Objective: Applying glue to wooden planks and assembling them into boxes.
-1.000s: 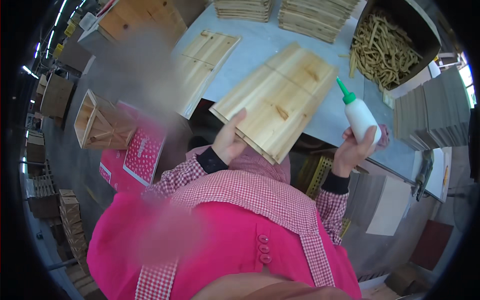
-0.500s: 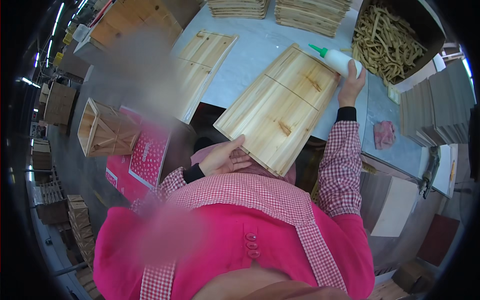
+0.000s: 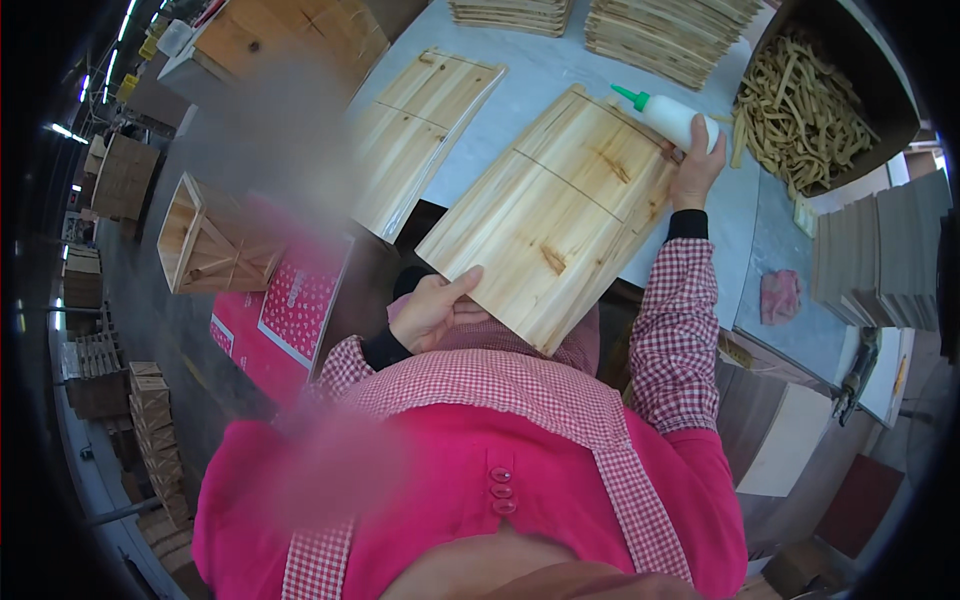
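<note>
A tapered wooden panel [image 3: 550, 215] of joined slats, with a dark line across it, slants from the table over my lap. My left hand [image 3: 432, 312] grips its near left edge, thumb on top and the fingers partly hidden beneath. My right hand [image 3: 696, 175] is wrapped round a white squeeze bottle [image 3: 672, 118] with a green nozzle, which points to the left above the panel's far end. That hand is right at the panel's far right corner; whether it also touches the wood I cannot tell. A second wooden panel [image 3: 420, 130] lies to the left on the table.
Stacked wooden pieces [image 3: 670, 35] stand at the table's far side. A box [image 3: 890, 110] of curled wood strips [image 3: 800, 115] is at far right, near grey boards [image 3: 880, 250] and a pink cloth [image 3: 780, 297]. A wooden planter [image 3: 215, 240] sits at left. Blurred patches hide part of the left side.
The panel has shifted slightly left and lies a little flatter in view, with both hands still at it. The bottle stays in my right hand. My view has turned a little.
</note>
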Demonstrator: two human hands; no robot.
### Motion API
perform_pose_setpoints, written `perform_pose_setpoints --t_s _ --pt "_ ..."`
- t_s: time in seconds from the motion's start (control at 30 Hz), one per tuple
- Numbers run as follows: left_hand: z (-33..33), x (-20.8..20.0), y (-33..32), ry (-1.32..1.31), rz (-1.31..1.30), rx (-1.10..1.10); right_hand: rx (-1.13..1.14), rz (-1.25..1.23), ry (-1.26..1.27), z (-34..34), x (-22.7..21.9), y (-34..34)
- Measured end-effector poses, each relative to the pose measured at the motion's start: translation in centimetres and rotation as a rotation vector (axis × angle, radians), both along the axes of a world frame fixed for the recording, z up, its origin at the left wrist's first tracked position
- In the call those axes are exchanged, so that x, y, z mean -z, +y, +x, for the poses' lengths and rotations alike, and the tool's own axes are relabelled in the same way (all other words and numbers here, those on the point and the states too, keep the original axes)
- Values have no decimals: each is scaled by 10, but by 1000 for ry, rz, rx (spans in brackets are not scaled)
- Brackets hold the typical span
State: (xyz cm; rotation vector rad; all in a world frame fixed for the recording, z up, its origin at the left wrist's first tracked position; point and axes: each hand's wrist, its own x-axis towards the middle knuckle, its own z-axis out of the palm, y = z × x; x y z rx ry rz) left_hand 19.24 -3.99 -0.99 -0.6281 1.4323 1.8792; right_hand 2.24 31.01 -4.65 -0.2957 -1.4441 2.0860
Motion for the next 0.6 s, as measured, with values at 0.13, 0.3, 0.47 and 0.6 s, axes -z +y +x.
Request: perform_pose_setpoints --t_s 0.13,0.3,0.47,0.6 --pt "1 1 -2 1 -33 36 10 194 27 -14 -3 -11" --pt "2 2 0 10 -14 22 65 427 -35 -33 8 -14" --pt "2 2 -1 6 -2 33 108 703 -48 -40 -5 -23" --pt "2 5 -1 -12 18 30 68 846 -29 -24 -27 -15"
